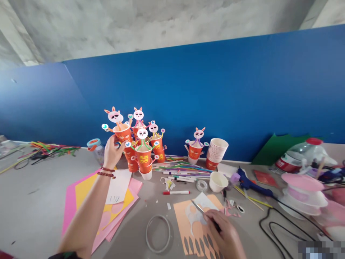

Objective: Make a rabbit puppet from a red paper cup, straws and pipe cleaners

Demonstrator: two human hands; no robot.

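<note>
My left hand (113, 151) grips a red paper cup (122, 133) that bears a paper rabbit head with pink ears and dark eyes. Below and beside it stand more red cups (144, 158) with rabbit heads and round paper paws on coloured stems. My right hand (222, 228) is closed around a pair of scissors (198, 207), blades pointing up and left; the palm hides part of the handle. Beneath those blades lie a cut-out white sheet (192, 217) and an orange sheet (180, 219) with leaf-shaped holes.
Pink and yellow sheets (81, 194) lie under my left forearm. At the back are another rabbit cup (196, 149) and stacked cups (217, 151). A tape ring (158, 233), red marker (176, 192), blue glue gun (254, 186) and black cable (269, 223) lie about. A blue partition (188, 90) stands behind.
</note>
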